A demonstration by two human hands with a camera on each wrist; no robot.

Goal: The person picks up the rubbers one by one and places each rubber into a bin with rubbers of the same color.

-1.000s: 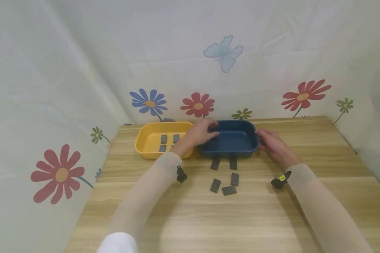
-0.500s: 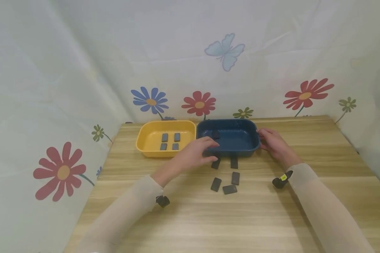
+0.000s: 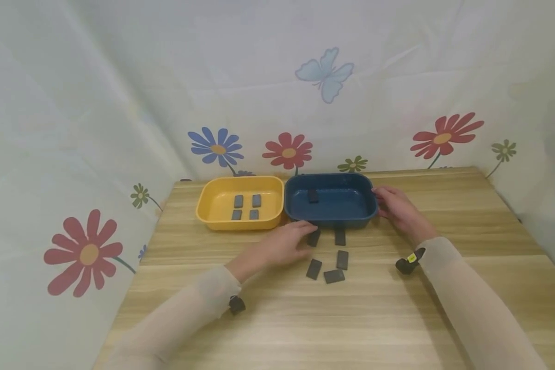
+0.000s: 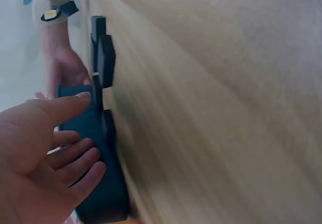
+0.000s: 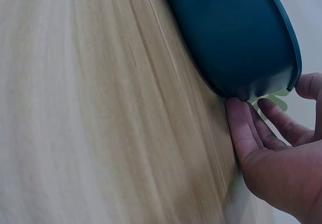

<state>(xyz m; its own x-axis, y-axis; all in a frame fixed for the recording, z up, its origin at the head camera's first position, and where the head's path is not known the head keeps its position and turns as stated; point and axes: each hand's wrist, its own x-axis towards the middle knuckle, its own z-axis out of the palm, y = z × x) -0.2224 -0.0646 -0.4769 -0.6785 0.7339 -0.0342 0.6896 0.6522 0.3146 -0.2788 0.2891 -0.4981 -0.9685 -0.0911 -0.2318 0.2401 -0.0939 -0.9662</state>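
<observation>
My left hand (image 3: 284,244) is low over the table, its fingertips at a dark rectangular tile (image 3: 314,237) before the blue tray (image 3: 330,224). The left wrist view shows that hand (image 4: 50,153) with its thumb and fingers apart and nothing between them. At the tray's right end, my right hand (image 3: 400,211) touches the outer wall. In the right wrist view its fingers are lightly bent against the tray (image 5: 231,38), the thumb near the rim. One dark tile (image 3: 313,196) lies inside the blue tray. Others lie before it, including a sideways tile (image 3: 334,276).
A yellow tray (image 3: 203,208) stands left of the blue one, close against it. Several grey tiles (image 3: 238,201) lie in it in two rows. Behind the wooden table (image 3: 374,318) hangs a pale cloth (image 3: 250,77) printed with flowers and a butterfly.
My left hand has come out of the blue tray and moved toward me, down to the nearest tile. A tile now shows inside the tray. My right hand has stayed at the tray's end.
</observation>
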